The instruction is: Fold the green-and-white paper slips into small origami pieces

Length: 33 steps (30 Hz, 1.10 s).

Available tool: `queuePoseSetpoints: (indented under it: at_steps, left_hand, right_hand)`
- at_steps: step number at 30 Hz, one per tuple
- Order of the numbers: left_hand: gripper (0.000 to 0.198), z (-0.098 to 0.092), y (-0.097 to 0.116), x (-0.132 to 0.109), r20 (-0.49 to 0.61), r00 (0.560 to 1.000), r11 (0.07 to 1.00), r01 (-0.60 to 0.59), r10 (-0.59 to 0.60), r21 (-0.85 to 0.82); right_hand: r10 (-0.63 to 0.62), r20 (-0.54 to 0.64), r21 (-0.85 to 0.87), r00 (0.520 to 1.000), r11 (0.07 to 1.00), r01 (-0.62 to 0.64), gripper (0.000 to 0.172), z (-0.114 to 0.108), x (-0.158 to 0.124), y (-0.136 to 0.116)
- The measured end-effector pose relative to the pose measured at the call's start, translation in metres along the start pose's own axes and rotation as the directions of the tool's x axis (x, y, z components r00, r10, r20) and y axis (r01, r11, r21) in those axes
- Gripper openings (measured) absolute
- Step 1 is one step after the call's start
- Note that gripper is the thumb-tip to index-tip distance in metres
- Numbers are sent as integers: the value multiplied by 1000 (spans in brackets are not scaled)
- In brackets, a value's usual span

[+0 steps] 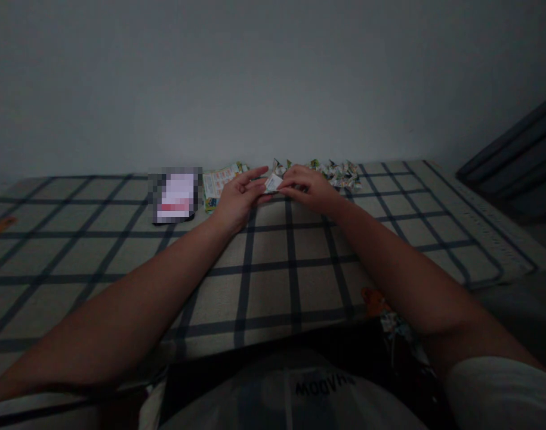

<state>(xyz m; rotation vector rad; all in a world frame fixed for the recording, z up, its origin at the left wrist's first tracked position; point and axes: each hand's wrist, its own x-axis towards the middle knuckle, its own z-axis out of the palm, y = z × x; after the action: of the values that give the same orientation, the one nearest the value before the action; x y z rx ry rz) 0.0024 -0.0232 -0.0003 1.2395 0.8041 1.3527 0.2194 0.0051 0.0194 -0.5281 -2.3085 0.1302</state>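
Observation:
A small folded piece of printed paper (273, 183) is pinched between my two hands over the far part of the table. My left hand (241, 197) grips its left side with thumb and fingers, the index finger stretched out above. On the paper's right side, my right hand (307, 186) closes thumb and fingertips. Just left of my left hand lies a stack of printed paper sheets (216, 182) in green, white and yellow. Several folded paper pieces (344, 174) stand in rows behind and right of my right hand, which partly hides them.
A phone (178, 196) with a lit, pixelated screen lies left of the sheets. The checked cloth (268, 280) covers the table up to the pale wall (273, 77). An orange shape (0, 229) is at the left edge. A dark ridged object (518, 155) stands at the right.

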Motion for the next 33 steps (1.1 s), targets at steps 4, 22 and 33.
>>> queuePoseSetpoints:
  at_steps: [4,22,33]
  left_hand:
    - [48,0,0,1,-23,1000,1000,-12,13,11]
    - [58,2,1,-4,65,996,989,-68,60,129]
    - [48,4,6,-6,29,999,990,-50,46,133]
  right_hand:
    - [13,-39,-5,999,1000,-13,34,2,-1,-3]
    - [307,-97,115,947,948,-296,34,1,2,-12]
    - [378,-96,225,921,909,-350,33,4,3,-14]
